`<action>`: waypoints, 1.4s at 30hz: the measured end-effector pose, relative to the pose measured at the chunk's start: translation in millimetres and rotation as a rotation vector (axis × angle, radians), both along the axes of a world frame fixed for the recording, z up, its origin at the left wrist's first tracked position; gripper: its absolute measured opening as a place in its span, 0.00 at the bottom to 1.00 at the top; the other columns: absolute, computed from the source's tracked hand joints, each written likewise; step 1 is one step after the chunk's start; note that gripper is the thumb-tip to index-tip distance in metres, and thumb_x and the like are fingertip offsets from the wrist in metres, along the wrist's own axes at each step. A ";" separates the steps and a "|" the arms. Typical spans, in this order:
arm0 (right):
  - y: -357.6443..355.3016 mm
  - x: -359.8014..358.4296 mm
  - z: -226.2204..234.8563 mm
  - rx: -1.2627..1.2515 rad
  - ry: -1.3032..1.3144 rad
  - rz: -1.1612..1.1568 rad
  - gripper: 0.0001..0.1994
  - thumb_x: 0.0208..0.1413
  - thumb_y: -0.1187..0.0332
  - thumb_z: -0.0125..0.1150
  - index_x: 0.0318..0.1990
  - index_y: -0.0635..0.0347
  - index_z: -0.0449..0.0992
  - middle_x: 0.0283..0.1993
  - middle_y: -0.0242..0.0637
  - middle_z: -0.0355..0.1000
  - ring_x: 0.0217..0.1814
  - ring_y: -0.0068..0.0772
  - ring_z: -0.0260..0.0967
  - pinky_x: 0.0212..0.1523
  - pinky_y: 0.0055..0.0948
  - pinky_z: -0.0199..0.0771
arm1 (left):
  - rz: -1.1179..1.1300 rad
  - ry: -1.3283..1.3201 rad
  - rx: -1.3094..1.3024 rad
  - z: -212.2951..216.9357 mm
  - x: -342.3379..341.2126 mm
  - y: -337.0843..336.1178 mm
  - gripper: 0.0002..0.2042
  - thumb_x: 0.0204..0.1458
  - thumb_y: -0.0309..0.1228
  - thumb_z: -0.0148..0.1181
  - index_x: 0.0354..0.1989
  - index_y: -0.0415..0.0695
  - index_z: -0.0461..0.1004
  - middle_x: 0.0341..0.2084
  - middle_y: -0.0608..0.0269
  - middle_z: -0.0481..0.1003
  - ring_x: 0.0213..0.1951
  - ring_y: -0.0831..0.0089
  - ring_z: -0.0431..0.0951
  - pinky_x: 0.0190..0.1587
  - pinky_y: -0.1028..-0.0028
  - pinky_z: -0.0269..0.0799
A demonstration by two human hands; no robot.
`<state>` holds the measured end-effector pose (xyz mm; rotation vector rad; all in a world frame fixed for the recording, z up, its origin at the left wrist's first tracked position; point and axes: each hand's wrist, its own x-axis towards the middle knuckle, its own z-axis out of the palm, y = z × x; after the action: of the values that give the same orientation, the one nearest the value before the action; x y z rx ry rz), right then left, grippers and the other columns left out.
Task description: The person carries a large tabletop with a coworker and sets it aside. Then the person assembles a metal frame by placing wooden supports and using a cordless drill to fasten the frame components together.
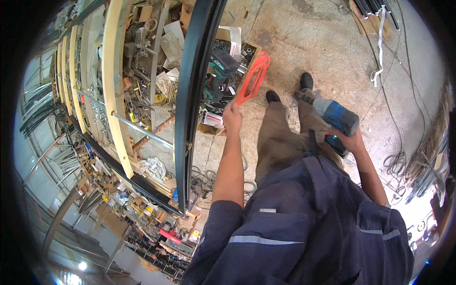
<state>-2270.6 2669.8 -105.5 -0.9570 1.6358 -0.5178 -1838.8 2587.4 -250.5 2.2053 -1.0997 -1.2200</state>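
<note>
My right hand [350,140] is closed round the handle of a blue and black cordless drill [338,115], held in front of my right thigh. Its nose points to the far left, and the battery end sits below my fingers. My left hand [232,117] is closed at the lower end of a bright orange-red loop-shaped thing [254,78], whose exact kind I cannot make out. Behind that loop is an open cardboard box [255,53] of small metal parts. A green and black power tool [223,64] rests over it, close to my left hand.
A long black metal profile [187,95] rises left of my left arm, beside pale wooden bars [111,85]. Shelves beyond are crowded with loose hardware. Cables [396,164] and a white strap [380,47] lie on the concrete floor [304,42] at right, with dark profiles at the far right.
</note>
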 end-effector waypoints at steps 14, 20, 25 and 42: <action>19.5 -20.0 -62.4 0.174 -0.128 -0.286 0.16 0.54 0.72 0.66 0.51 0.64 0.77 0.48 0.38 0.79 0.47 0.27 0.74 0.49 0.29 0.74 | -0.755 -0.702 -0.009 -25.8 20.9 -26.3 0.12 0.57 0.26 0.56 0.48 0.37 0.74 0.63 0.50 0.66 0.46 0.44 0.79 0.48 0.53 0.77; 18.6 -12.1 -70.5 0.151 -0.145 -0.293 0.18 0.52 0.73 0.68 0.52 0.64 0.76 0.50 0.39 0.79 0.50 0.28 0.75 0.52 0.31 0.74 | -0.727 -0.832 0.100 -33.3 8.9 -36.4 0.11 0.60 0.25 0.52 0.48 0.34 0.72 0.54 0.44 0.72 0.37 0.48 0.83 0.40 0.56 0.81; 6.5 -10.4 -69.7 0.143 -0.129 -0.297 0.18 0.53 0.73 0.69 0.52 0.64 0.76 0.50 0.38 0.79 0.51 0.29 0.75 0.54 0.32 0.74 | -0.831 -1.003 0.186 -53.5 -1.2 -69.6 0.11 0.61 0.26 0.49 0.47 0.31 0.72 0.43 0.45 0.78 0.33 0.52 0.85 0.36 0.59 0.83; 8.8 -37.0 -76.9 0.147 -0.141 -0.327 0.17 0.52 0.74 0.65 0.51 0.63 0.77 0.49 0.37 0.79 0.48 0.27 0.74 0.51 0.29 0.74 | -0.593 -0.714 -0.039 -18.8 -4.8 -87.1 0.11 0.59 0.30 0.55 0.42 0.34 0.74 0.38 0.44 0.79 0.35 0.52 0.83 0.38 0.60 0.81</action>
<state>-2307.5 2678.6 -182.3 -0.5341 1.6845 -0.6603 -1843.6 2500.3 -269.3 2.4259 -2.1426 -0.5485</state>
